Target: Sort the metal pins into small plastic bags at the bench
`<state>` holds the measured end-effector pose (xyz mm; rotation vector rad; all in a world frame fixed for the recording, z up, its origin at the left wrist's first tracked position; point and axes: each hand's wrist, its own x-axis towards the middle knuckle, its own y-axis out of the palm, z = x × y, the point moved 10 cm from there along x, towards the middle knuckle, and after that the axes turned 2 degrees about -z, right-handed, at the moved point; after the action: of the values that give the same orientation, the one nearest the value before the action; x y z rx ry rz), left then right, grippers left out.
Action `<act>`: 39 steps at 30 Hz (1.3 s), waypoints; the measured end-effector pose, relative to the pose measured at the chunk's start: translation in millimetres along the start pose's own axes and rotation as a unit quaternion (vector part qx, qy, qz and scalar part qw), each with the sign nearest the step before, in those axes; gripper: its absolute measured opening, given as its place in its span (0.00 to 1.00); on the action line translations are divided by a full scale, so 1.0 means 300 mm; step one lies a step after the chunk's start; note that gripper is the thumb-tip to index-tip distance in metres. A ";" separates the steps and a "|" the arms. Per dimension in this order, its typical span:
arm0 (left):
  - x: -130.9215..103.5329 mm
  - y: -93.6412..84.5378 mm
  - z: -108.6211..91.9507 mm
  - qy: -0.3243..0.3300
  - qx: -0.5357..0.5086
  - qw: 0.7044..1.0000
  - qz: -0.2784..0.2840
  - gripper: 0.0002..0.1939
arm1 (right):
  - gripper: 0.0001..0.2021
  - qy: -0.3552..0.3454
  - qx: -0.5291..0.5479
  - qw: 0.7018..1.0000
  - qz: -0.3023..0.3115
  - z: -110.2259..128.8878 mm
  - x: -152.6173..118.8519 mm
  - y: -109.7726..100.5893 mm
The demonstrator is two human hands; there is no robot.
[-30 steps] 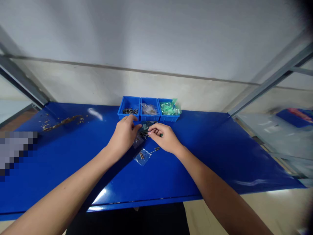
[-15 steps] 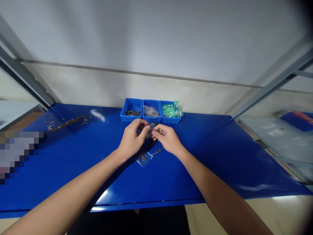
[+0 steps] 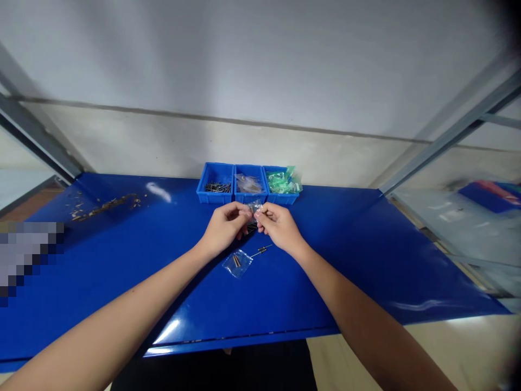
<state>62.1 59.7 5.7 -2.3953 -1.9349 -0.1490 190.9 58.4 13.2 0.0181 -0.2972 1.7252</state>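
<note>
From here: hands wider apart a second ago; now left hand [image 3: 226, 224] and right hand [image 3: 281, 224] both pinch a small clear plastic bag [image 3: 255, 205], grip closed, just nearside of middle blue plastic bin [image 3: 243, 198]. Work looks two-handed now.

Clear bag [image 3: 255, 205], blue table [image 3: 350, 244]

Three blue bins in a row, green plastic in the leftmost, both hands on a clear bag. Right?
Not leftmost: the head view shows the green plastic in the rightmost blue bin. The left hand and right hand do hold the clear bag.
</note>
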 end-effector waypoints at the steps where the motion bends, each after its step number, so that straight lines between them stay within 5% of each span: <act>1: 0.000 0.000 0.001 0.004 -0.001 1.000 0.000 0.08 | 0.10 0.000 0.002 1.000 -0.001 0.000 0.000 0.000; 23: -0.008 -0.022 -0.008 0.011 0.030 0.999 -0.022 0.10 | 0.13 0.062 0.023 0.998 -0.010 -0.029 -0.005 -0.012; 28: -0.016 -0.014 -0.024 0.003 0.005 1.000 -0.015 0.10 | 0.15 0.060 0.131 0.989 0.003 -0.014 0.001 0.007; 39: -0.015 0.006 -0.027 0.037 -0.031 0.999 0.003 0.16 | 0.16 0.011 0.134 0.991 -0.005 -0.014 0.015 0.005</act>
<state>62.7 53.9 13.2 -2.3970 -1.9183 -0.2959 189.2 63.3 9.4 0.1971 -0.0477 1.7434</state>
